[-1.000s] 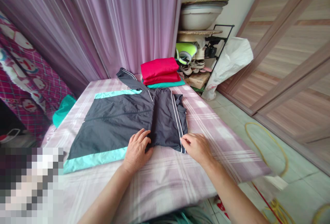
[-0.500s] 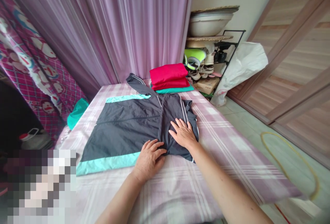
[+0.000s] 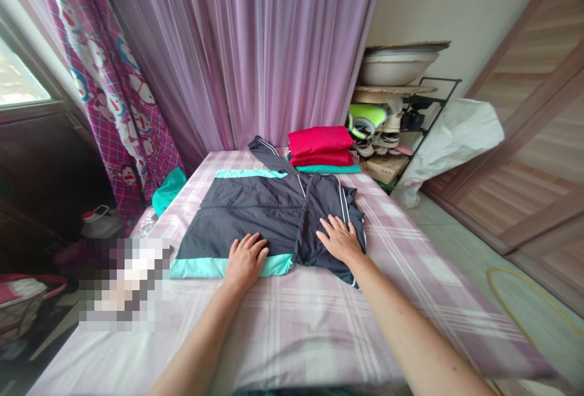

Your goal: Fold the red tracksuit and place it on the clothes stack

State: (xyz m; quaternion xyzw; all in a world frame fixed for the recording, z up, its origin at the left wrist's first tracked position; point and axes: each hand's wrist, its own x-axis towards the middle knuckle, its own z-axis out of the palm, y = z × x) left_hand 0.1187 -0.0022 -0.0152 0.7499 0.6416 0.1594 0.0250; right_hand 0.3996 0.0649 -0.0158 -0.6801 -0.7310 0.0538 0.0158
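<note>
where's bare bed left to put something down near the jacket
The widest patch of checked sheet lies between the dark grey jacket's mint hem and the near bed edge, below the left hand and right hand. Another strip runs right of the jacket. The far end is crowded, where the jacket's top reaches the folded red stack.

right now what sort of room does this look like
Probably a home bedroom: a pink plaid sheet-covered bed, a black metal shoe rack holding shoes, and wood-patterned wardrobe doors.
</note>
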